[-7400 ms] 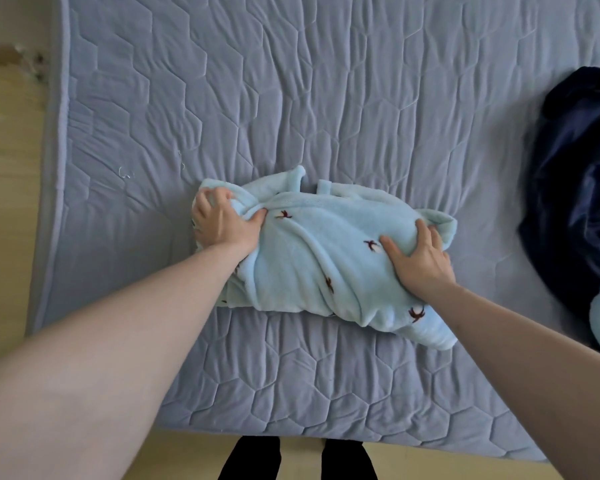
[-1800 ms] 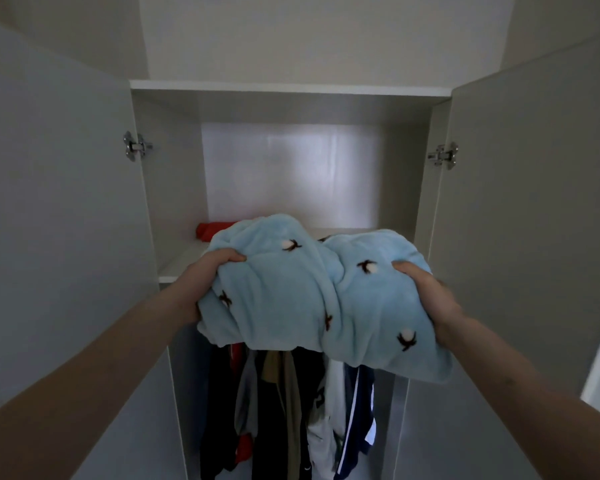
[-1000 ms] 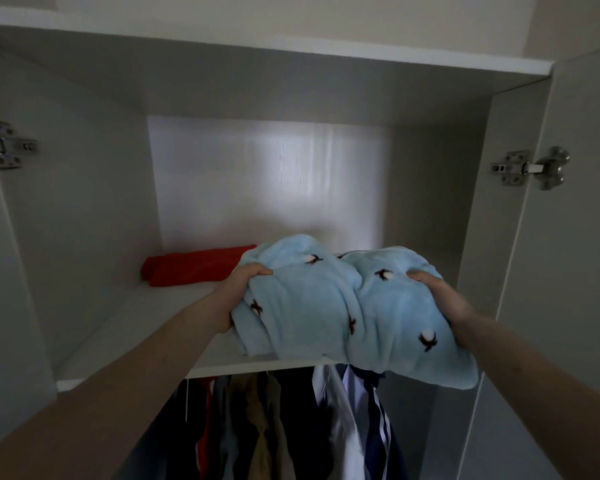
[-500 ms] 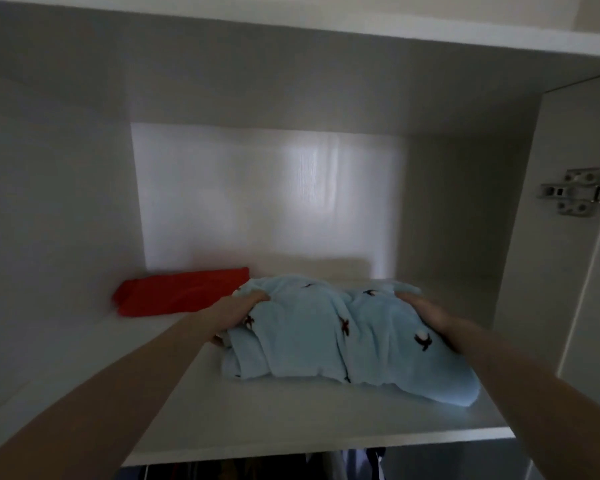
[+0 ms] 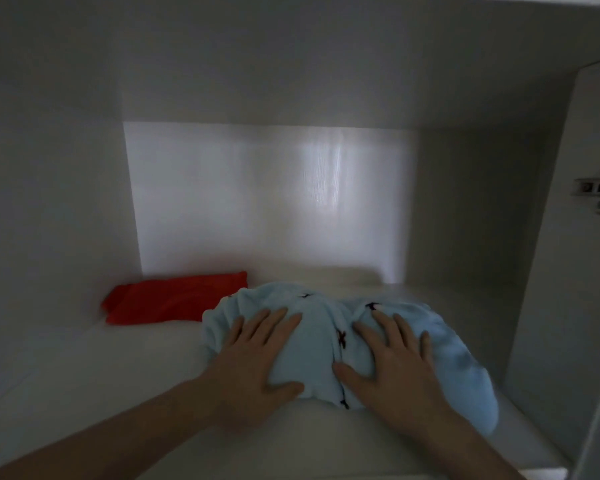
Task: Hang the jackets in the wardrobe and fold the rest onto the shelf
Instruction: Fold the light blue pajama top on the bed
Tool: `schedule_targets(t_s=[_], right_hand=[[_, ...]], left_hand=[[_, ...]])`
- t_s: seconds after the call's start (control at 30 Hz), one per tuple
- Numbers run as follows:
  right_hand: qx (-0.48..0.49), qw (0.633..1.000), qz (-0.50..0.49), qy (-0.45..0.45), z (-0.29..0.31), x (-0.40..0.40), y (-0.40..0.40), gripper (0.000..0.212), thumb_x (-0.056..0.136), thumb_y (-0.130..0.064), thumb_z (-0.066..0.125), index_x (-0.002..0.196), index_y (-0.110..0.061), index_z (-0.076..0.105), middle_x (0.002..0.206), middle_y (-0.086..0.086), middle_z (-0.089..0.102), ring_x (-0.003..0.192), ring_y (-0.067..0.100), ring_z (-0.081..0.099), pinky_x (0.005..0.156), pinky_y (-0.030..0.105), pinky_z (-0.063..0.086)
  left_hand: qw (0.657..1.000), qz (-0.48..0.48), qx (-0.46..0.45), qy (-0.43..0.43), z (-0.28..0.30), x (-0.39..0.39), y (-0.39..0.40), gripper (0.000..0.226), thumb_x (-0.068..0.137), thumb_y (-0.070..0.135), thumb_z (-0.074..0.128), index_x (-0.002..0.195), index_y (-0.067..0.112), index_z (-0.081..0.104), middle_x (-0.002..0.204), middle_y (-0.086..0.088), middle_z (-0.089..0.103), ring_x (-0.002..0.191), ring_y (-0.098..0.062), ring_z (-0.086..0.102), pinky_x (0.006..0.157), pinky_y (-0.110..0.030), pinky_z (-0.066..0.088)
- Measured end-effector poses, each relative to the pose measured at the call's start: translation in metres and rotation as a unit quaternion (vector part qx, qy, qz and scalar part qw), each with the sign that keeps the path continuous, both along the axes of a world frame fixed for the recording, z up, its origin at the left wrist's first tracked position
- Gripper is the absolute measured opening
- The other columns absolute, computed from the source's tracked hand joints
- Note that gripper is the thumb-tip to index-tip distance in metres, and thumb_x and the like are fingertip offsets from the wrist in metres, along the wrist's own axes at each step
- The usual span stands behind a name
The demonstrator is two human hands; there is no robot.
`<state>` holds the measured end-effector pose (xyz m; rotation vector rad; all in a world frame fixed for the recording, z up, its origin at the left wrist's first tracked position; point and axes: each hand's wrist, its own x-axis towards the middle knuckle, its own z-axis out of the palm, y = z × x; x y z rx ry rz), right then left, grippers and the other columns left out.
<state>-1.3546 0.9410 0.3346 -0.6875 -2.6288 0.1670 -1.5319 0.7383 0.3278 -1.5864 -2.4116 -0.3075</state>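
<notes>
I've got the folded light-blue fleece (image 5: 312,344) lying on the wardrobe shelf (image 5: 94,375), set toward the right half so it sits beside the folded red garment (image 5: 174,301) at the back left instead of on top of it; the two look to be just touching or nearly so at the fleece's left edge, though I can't tell for sure in this dim, slightly blurred view. The fleece is thick and puffy, and I judge that is why both my palms are down on it: a bundle like this wants to spring open and slide toward the front lip, so flattening it should keep the fold in place. My left hand (image 5: 253,355) lies flat on the left part of the bundle, its fingers (image 5: 271,323) straight and spread, thumb out along the near edge. My right hand (image 5: 392,362) lies the same way on the right part, fingers fanned out and pressing down, gripping nothing. A loose end of the fleece bulges out to the right of my right hand, close to the wardrobe's side wall (image 5: 551,271), where a door hinge (image 5: 598,192) shows. That end probably needs tucking in.
</notes>
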Motion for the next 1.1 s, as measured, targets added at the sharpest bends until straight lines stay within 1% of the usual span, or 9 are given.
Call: schedule_targets(t_s=[0.07,0.17,0.27,0.37,0.47,0.57,0.7,0.83,1.1], right_hand=[[-0.001,1.000,-0.003,0.008,-0.003,-0.015,0.017,0.092,0.072,-0.096,0.019,0.153,-0.052,0.028,0.170,-0.013,0.011,0.159,0.020,0.002,0.126,0.061,0.003],[-0.006,1.000,0.004,0.009,-0.005,-0.038,0.047,0.095,0.070,-0.096,0.017,0.153,-0.051,0.029,0.170,-0.013,0.013,0.159,0.021,0.004,0.125,0.063,0.004],[-0.010,1.000,0.001,0.009,-0.007,-0.060,0.071,0.097,0.070,-0.095,0.015,0.154,-0.049,0.029,0.171,-0.011,0.012,0.159,0.022,0.004,0.125,0.063,0.004],[-0.012,1.000,-0.005,0.008,-0.009,-0.083,0.089,0.100,0.069,-0.094,0.012,0.156,-0.048,0.027,0.171,-0.009,0.012,0.159,0.023,0.002,0.125,0.063,0.001],[-0.022,1.000,-0.006,0.016,-0.013,-0.103,0.104,0.098,0.071,-0.094,0.014,0.156,-0.047,0.026,0.170,-0.007,0.013,0.159,0.024,0.002,0.125,0.063,-0.001],[-0.021,0.999,-0.004,0.030,-0.019,-0.119,0.118,0.094,0.075,-0.093,0.016,0.156,-0.047,0.025,0.170,-0.007,0.014,0.159,0.023,0.002,0.125,0.063,-0.002],[-0.016,0.999,-0.001,0.048,-0.026,-0.138,0.134,0.097,0.074,-0.094,0.012,0.157,-0.046,0.025,0.169,-0.008,0.015,0.158,0.022,0.002,0.126,0.061,-0.004],[-0.017,0.998,0.002,0.059,-0.031,-0.156,0.149,0.096,0.075,-0.093,0.011,0.156,-0.045,0.027,0.169,-0.008,0.015,0.158,0.021,0.001,0.125,0.061,-0.006],[0.001,0.998,0.005,0.060,-0.036,-0.181,0.169,0.085,0.082,-0.091,0.017,0.153,-0.047,0.031,0.168,-0.009,0.020,0.158,0.020,0.004,0.125,0.058,-0.006]], left_hand=[[1.000,0.005,0.005,0.005,0.000,-0.008,0.018,0.093,0.084,0.088,0.028,0.149,0.053,-0.029,0.170,0.016,-0.012,0.157,-0.011,-0.011,0.127,-0.052,-0.003],[1.000,0.014,0.027,0.002,0.000,-0.025,0.044,0.099,0.082,0.089,0.029,0.161,0.042,-0.010,0.170,0.009,0.005,0.156,-0.016,0.007,0.127,-0.052,0.006],[0.999,0.018,0.045,-0.005,-0.001,-0.042,0.070,0.101,0.082,0.088,0.032,0.163,0.036,0.001,0.169,0.007,0.013,0.154,-0.017,0.014,0.126,-0.052,0.011],[0.998,0.021,0.061,-0.014,-0.001,-0.064,0.091,0.098,0.085,0.082,0.042,0.164,0.033,0.008,0.168,0.007,0.017,0.154,-0.017,0.018,0.125,-0.050,0.013],[0.996,0.026,0.084,-0.017,-0.005,-0.083,0.108,0.096,0.087,0.077,0.050,0.163,0.031,0.013,0.167,0.008,0.021,0.153,-0.017,0.021,0.125,-0.049,0.014],[0.994,0.029,0.105,-0.023,-0.010,-0.097,0.123,0.096,0.085,0.077,0.051,0.163,0.031,0.017,0.166,0.009,0.024,0.152,-0.015,0.023,0.125,-0.048,0.015],[0.990,0.042,0.129,-0.029,-0.014,-0.110,0.140,0.098,0.080,0.081,0.044,0.162,0.031,0.021,0.164,0.009,0.030,0.150,-0.015,0.028,0.125,-0.048,0.017],[0.987,0.044,0.151,-0.030,-0.025,-0.127,0.155,0.094,0.082,0.078,0.048,0.160,0.032,0.025,0.159,0.010,0.037,0.147,-0.014,0.032,0.125,-0.047,0.018],[0.988,0.060,0.139,-0.023,-0.028,-0.153,0.173,0.090,0.080,0.080,0.046,0.155,0.034,0.034,0.152,0.011,0.045,0.142,-0.014,0.039,0.123,-0.047,0.021]])
